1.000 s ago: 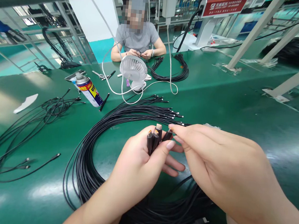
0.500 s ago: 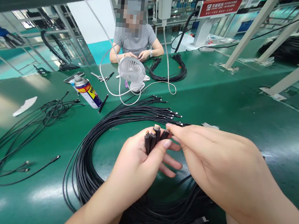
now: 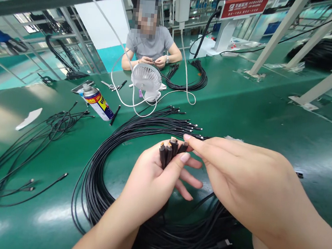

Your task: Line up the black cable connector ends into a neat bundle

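At the centre of the frame, the person's left hand (image 3: 155, 178) is closed around a small cluster of black cable plugs (image 3: 171, 149), their tips pointing up, with the thumb pressed across the front of them. The right hand (image 3: 237, 178) comes in from the lower right; its fingers (image 3: 192, 140) are drawn narrow and pinch the rightmost plug of the cluster. The cables from these plugs drop behind the left hand, out of sight.

Below and around both hands, a large bundle of black cables (image 3: 118, 135) lies on the green counter (image 3: 257, 117), curving from the lower middle of the frame up to a fan of loose ends just above the hands. At the left, a thinner tangle of cables (image 3: 18, 157) spreads over the counter. In the upper left of centre, a spray can (image 3: 97, 101) lies on its side, and just right of it stands a small white desk fan (image 3: 146, 78) with a white cord looped around it. At the top centre, another person (image 3: 150, 44) in a grey shirt sits across the counter, hands together over a second pile of cables (image 3: 192, 78).
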`<state>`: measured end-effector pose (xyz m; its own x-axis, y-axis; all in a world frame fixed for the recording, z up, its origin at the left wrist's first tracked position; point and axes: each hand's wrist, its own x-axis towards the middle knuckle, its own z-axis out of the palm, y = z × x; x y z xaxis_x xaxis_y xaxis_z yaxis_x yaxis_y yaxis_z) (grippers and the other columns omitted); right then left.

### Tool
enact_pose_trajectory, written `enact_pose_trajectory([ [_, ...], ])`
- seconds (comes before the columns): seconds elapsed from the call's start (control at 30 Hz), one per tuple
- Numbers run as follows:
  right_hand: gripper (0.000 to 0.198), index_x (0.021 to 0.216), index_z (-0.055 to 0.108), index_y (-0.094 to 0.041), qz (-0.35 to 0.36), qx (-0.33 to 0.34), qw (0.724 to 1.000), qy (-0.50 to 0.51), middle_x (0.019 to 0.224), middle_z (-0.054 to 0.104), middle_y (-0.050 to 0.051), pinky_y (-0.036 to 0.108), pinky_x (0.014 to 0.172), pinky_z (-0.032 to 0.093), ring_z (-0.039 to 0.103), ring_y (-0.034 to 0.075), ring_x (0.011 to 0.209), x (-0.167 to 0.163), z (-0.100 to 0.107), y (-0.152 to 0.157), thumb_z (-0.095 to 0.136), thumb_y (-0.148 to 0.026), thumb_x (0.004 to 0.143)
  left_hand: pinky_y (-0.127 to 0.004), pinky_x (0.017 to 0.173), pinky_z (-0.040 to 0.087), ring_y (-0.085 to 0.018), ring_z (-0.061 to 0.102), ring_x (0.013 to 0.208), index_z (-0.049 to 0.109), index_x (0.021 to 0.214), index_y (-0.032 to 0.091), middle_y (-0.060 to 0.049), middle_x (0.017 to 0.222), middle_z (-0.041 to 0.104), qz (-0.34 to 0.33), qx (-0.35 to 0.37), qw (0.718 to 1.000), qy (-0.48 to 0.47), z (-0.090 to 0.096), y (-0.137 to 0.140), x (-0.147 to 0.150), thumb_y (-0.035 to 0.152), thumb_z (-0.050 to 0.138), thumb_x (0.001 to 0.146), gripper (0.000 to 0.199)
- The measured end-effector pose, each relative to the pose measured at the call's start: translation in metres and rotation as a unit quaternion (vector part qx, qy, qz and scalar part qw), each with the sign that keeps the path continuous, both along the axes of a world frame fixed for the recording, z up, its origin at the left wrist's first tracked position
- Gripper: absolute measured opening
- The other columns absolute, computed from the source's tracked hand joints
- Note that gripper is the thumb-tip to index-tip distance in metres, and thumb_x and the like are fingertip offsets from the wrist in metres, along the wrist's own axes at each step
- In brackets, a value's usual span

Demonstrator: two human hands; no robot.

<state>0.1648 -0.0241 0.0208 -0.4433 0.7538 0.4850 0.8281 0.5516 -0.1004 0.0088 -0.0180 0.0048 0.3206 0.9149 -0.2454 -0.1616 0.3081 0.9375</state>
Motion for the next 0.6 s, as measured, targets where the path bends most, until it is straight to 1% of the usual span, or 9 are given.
enact_pose_trajectory([
  [0.13, 0.034, 0.107, 0.068, -0.013, 0.001, -0.014, 1.000, 0.009, 0.088, 0.071, 0.005, 0.027, 0.059, 0.046, 0.066, 0.016, 0.072, 0.0004, 0.0004, 0.0002, 0.040, -0.006, 0.089, -0.021, 0.042, 0.054, -0.019, 0.069, 0.060, 0.056, 0.100, 0.011, -0.010, 0.086, 0.069, -0.010, -0.009, 1.000, -0.016, 0.0008, 0.0012, -0.0017, 0.027, 0.058, 0.088, 0.020],
  [0.33, 0.031, 0.104, 0.067, -0.012, 0.009, -0.022, 0.999, 0.027, 0.091, 0.071, 0.006, 0.027, 0.060, 0.046, 0.066, 0.016, 0.074, 0.0005, -0.0012, 0.0005, 0.039, -0.009, 0.091, -0.022, 0.041, 0.054, -0.020, 0.069, 0.060, 0.057, 0.100, 0.012, -0.011, 0.087, 0.070, -0.027, -0.024, 0.999, -0.030, -0.0006, 0.0020, -0.0030, 0.029, 0.058, 0.088, 0.021],
  [0.6, 0.030, 0.103, 0.067, -0.012, 0.005, -0.020, 1.000, 0.014, 0.086, 0.070, 0.006, 0.028, 0.058, 0.045, 0.065, 0.017, 0.071, -0.0013, -0.0036, 0.0014, 0.040, -0.009, 0.090, -0.020, 0.045, 0.056, -0.018, 0.069, 0.060, 0.056, 0.097, 0.013, -0.010, 0.088, 0.070, -0.031, -0.018, 0.999, -0.038, -0.0009, 0.0021, -0.0026, 0.029, 0.056, 0.090, 0.018],
])
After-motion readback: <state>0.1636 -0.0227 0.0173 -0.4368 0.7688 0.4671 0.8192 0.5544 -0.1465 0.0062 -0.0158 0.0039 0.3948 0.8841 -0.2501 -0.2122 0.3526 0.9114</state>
